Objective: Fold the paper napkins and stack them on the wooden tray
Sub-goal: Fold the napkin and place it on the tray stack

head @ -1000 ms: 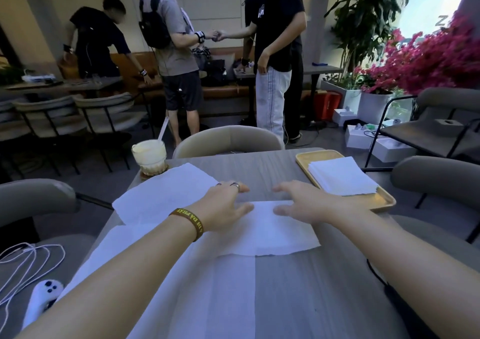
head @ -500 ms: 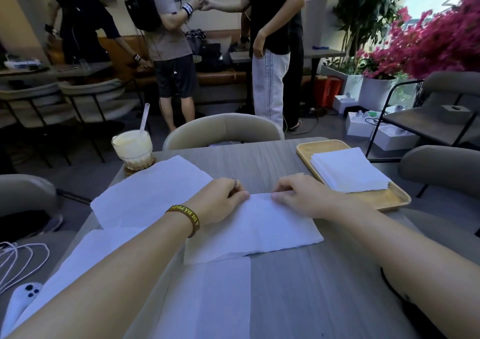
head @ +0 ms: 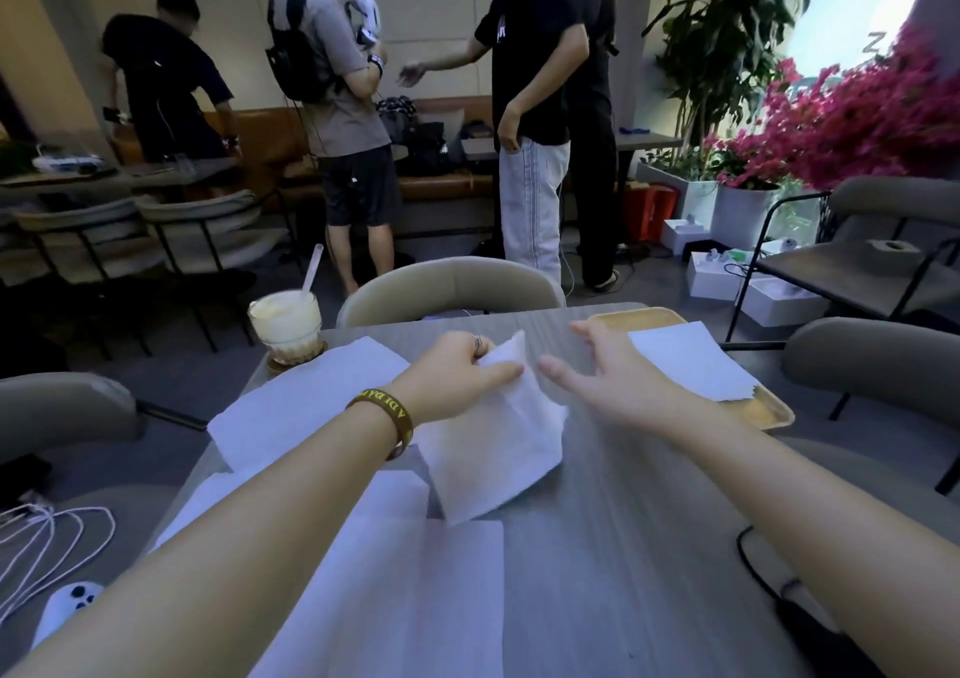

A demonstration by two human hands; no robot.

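Observation:
My left hand pinches the far edge of a folded white napkin and holds that edge lifted off the grey table. My right hand hovers just to its right with fingers spread, holding nothing. A wooden tray sits at the table's far right with a stack of folded napkins on it. Flat unfolded napkins lie to the left and near me.
A glass of pale drink with a straw stands on a coaster at the far left corner. Grey chairs surround the table. White cables and a white controller lie on the left seat. Several people stand beyond; flowering plants at right.
The left hand has lifted the folded napkin's far edge off the table. The right hand let go of it and opened, moving slightly right.

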